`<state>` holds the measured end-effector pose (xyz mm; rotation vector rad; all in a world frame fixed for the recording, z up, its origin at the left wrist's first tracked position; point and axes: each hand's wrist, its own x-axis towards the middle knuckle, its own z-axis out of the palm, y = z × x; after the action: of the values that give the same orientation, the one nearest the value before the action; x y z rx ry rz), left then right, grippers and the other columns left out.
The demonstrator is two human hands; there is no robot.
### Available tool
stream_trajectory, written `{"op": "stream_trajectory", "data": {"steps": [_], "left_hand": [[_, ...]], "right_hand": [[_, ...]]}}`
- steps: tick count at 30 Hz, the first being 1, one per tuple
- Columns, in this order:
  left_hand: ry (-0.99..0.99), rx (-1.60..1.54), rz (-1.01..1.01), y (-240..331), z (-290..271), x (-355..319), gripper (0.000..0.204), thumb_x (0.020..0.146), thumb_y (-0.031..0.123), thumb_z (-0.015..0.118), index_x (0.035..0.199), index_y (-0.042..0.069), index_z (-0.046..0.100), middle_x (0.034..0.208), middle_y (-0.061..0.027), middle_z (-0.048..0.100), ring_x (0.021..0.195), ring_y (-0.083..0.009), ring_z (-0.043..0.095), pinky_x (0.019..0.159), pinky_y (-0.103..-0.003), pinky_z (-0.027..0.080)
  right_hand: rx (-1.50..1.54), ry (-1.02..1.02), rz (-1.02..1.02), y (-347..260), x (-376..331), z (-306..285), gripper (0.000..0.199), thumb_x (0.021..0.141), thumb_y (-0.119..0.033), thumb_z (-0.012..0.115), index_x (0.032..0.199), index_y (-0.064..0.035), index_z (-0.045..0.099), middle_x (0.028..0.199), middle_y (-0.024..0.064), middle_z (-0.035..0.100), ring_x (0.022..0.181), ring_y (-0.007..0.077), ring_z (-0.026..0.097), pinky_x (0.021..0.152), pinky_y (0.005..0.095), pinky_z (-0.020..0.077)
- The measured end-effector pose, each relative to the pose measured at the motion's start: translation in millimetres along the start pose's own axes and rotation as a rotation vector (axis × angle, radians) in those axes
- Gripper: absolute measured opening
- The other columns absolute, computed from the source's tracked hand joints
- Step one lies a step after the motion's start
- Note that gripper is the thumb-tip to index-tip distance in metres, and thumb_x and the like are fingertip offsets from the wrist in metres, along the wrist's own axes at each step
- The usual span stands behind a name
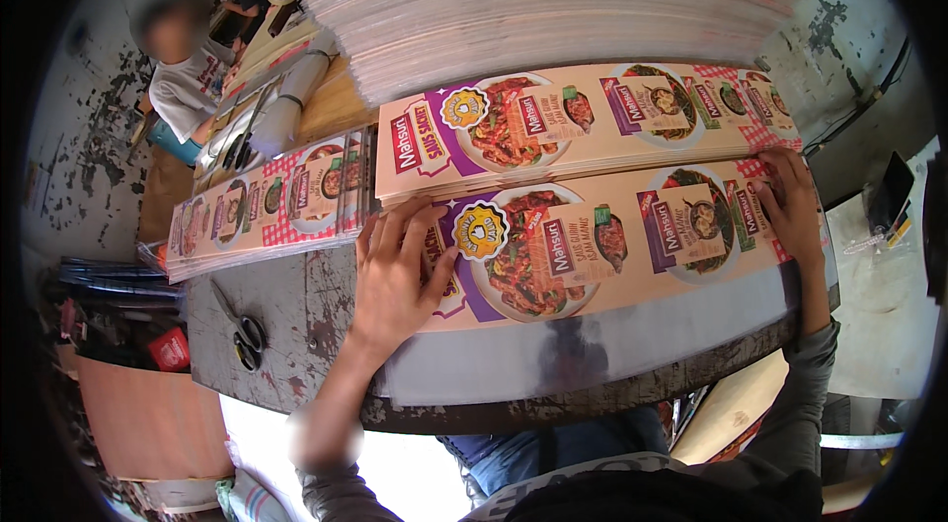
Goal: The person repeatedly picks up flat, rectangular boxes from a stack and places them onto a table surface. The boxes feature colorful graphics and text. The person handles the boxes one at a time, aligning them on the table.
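Note:
A long printed cardboard sheet (632, 245) with pictures of food dishes lies crosswise before me, over a clear plastic sheet (592, 349) that shows along its near side. My left hand (400, 270) rests on the cardboard's left end, fingers spread and thumb apart. At the other end, my right hand (787, 206) lies with bent, separated fingers on the card's right edge. Just beyond is a stack of matching printed sheets (592, 127), touching or close to the front one. Part of the card's left end is hidden under my left hand.
A tall pile of flat plastic-like sheets (553, 3) rises behind. More printed sheets in plastic (267, 201) are stacked at left. Black-handled scissors (247, 336) lie on the worn dark table (296, 295). Two people (183, 68) sit at the far left.

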<state>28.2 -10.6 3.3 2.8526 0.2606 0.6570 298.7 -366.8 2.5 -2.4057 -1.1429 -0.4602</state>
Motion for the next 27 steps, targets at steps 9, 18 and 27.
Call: {"op": "stream_trajectory", "data": {"steps": [9, 18, 27], "left_hand": [[0.012, 0.011, 0.008, -0.5, 1.0, 0.0, 0.041, 0.075, 0.017, 0.066, 0.112, 0.007, 0.053, 0.114, -0.0107, 0.053, 0.104, -0.0302, 0.051, 0.096, -0.043, 0.033], [0.009, 0.026, -0.019, 0.1, 1.5, -0.2, 0.04, 0.076, 0.019, 0.066, 0.113, 0.008, 0.053, 0.114, -0.0093, 0.054, 0.104, -0.0285, 0.052, 0.096, -0.044, 0.033], [0.014, 0.04, -0.011, -0.1, 1.7, -0.4, 0.04, 0.077, 0.02, 0.066, 0.113, 0.008, 0.053, 0.115, -0.0092, 0.054, 0.105, -0.0282, 0.053, 0.097, -0.045, 0.032]], "right_hand": [[-0.012, 0.009, -0.012, 0.4, 0.8, 1.4, 0.028, 0.08, -0.008, 0.06, 0.106, -0.001, 0.052, 0.107, 0.0131, 0.051, 0.096, 0.0294, 0.051, 0.081, 0.0351, 0.0438], [0.007, -0.002, 0.005, 2.5, 0.3, 1.3, 0.027, 0.08, -0.007, 0.061, 0.106, -0.001, 0.052, 0.108, 0.0129, 0.051, 0.098, 0.0279, 0.052, 0.08, 0.0343, 0.0454], [0.015, 0.003, 0.004, 2.0, 0.4, 1.3, 0.026, 0.081, -0.008, 0.061, 0.104, -0.0004, 0.052, 0.108, 0.0135, 0.052, 0.097, 0.0285, 0.052, 0.08, 0.0348, 0.0452]]}}
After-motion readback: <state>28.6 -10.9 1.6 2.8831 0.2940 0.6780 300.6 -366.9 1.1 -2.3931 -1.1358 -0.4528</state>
